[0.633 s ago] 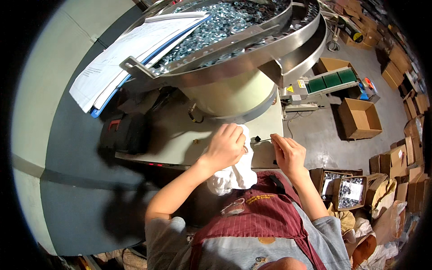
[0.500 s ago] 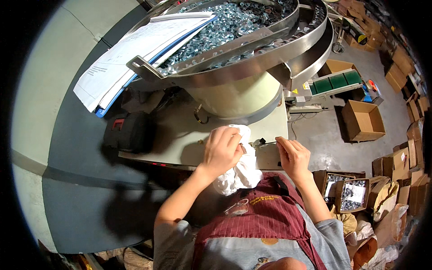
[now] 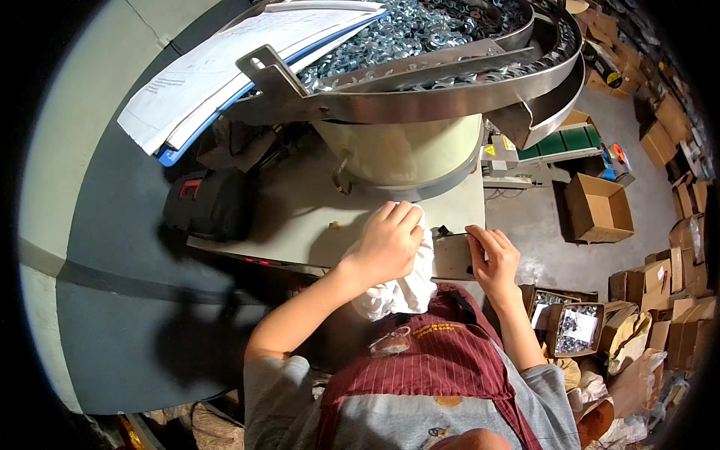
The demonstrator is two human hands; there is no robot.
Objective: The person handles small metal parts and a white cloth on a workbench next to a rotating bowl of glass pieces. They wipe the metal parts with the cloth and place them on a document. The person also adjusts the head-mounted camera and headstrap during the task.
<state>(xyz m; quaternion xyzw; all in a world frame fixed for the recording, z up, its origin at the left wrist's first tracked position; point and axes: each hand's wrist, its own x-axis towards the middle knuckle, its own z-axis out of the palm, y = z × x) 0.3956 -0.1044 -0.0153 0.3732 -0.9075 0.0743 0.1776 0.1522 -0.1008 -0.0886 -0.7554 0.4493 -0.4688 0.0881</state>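
My left hand [image 3: 390,244] is closed over a bunched white cloth [image 3: 401,292] at the near edge of the pale machine table [image 3: 292,225]. The cloth hangs down in front of my dark red striped apron [image 3: 427,360]. To its right, my right hand [image 3: 493,261] has thumb and index finger pinched together by the table's right corner. A thin dark rod [image 3: 456,234] runs from those fingertips toward a small black piece [image 3: 442,230] at its left end; the kind of tool is too small to make out. Whatever lies under my left palm is hidden.
A steel bowl feeder [image 3: 420,105] full of shiny metal parts [image 3: 390,52] stands at the back. Papers on a blue clipboard [image 3: 225,82] rest against its rim. A black case [image 3: 210,202] sits left; cardboard boxes [image 3: 600,206] and a green conveyor [image 3: 566,141] are right.
The view has shifted a little. My left hand has turned over the cloth, showing more of its back and covering more of it. The right hand keeps its pinch.
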